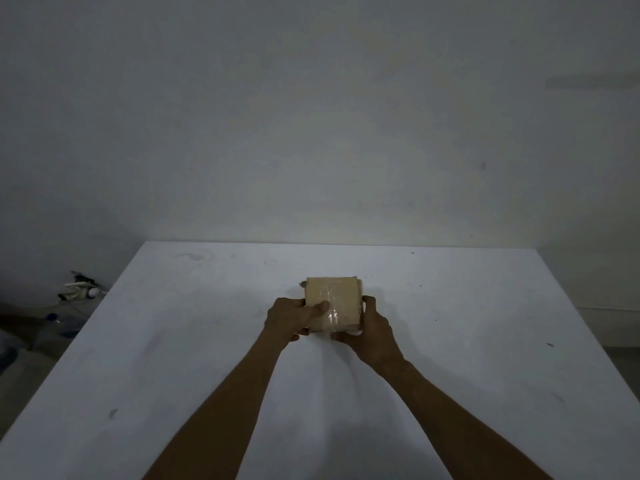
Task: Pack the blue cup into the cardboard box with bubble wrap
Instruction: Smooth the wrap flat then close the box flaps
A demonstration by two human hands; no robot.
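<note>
A small cardboard box [341, 295] sits closed near the middle of the white table [173, 341], with a shiny strip of clear tape running across its top. My left hand [289, 318] grips the box's left side, its thumb pressed flat on the top by the tape. My right hand [369, 332] holds the right side and near corner, fingers curled under the edge. Neither the blue cup nor any bubble wrap can be seen.
A plain grey wall rises behind the table's far edge. On the floor at the left lie a white socket strip with cables [81, 289] and some dark clutter [52, 318]. The table's left edge runs diagonally toward me.
</note>
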